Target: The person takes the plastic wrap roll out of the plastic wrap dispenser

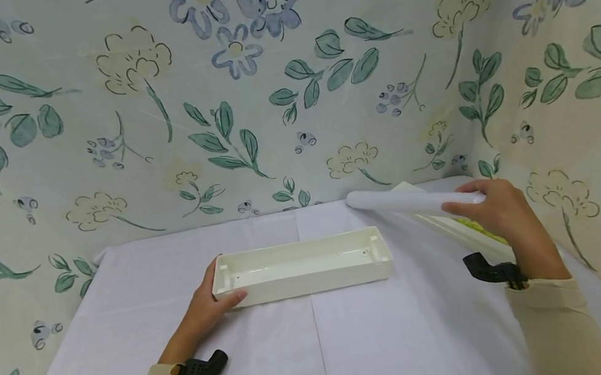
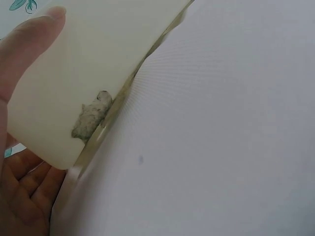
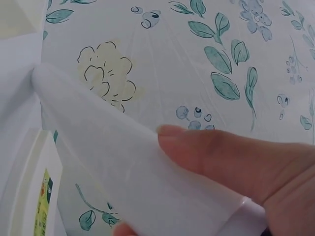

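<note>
A long, cream open-topped plastic box (image 1: 311, 283) lies in the middle of the table. My left hand (image 1: 203, 313) grips its left end, with the thumb on the front wall and the fingers around the end. In the left wrist view the box wall (image 2: 74, 64) carries a ragged grey patch (image 2: 92, 117) near its edge. To the right, my right hand (image 1: 494, 208) holds one end of a white roll (image 1: 402, 200) between thumb and fingers, its far end pointing left. The right wrist view shows the roll (image 3: 123, 157) tapering away from the thumb.
Beneath the roll and right hand lies a long cream piece (image 1: 465, 239) with a yellow-green label (image 1: 478, 228), partly hidden. A white cloth (image 1: 275, 357) covers the table. Floral-patterned fabric (image 1: 273, 141) rises behind the table and at its right side.
</note>
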A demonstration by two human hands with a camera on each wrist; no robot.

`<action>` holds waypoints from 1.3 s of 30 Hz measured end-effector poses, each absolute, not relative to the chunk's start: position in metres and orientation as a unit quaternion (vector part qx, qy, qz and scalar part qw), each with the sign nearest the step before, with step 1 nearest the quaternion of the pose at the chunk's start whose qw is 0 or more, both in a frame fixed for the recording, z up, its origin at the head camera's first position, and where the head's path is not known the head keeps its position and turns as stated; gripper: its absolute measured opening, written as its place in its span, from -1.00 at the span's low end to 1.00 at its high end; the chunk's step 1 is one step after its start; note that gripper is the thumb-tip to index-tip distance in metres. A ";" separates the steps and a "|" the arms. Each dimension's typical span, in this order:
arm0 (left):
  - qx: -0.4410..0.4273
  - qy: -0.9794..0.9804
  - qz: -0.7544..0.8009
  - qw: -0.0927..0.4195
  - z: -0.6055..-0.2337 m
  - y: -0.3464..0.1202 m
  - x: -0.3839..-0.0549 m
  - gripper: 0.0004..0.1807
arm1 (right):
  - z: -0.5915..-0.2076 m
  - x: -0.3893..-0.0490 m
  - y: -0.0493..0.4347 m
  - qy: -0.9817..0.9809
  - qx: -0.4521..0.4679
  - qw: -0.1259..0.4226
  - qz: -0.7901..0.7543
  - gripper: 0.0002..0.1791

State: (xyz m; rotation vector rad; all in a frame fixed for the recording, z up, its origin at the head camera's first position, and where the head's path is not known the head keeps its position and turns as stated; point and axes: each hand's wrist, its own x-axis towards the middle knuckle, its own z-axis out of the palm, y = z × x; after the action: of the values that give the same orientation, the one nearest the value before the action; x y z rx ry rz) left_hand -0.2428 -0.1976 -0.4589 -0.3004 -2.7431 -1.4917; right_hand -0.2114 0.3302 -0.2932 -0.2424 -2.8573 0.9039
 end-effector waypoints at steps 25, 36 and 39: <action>-0.095 -0.880 -0.466 0.004 -0.462 -0.197 -0.244 0.11 | -0.321 -0.208 0.359 -0.965 -0.053 -0.002 0.255 -0.11; -0.095 -0.881 -0.464 0.009 -0.461 -0.198 -0.244 0.10 | -0.334 -0.207 0.364 -0.967 -0.066 -0.044 0.242 -0.04; -0.092 -0.880 -0.465 0.005 -0.462 -0.198 -0.244 0.11 | -0.337 -0.206 0.366 -0.969 -0.064 -0.053 0.234 -0.04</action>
State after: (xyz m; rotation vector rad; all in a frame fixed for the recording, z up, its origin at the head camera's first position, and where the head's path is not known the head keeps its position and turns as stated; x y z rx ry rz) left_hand -0.2443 -0.1976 -0.4620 -0.2882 -2.7567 -1.4561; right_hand -0.2063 0.3662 -0.3374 -0.2070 -3.1506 0.7628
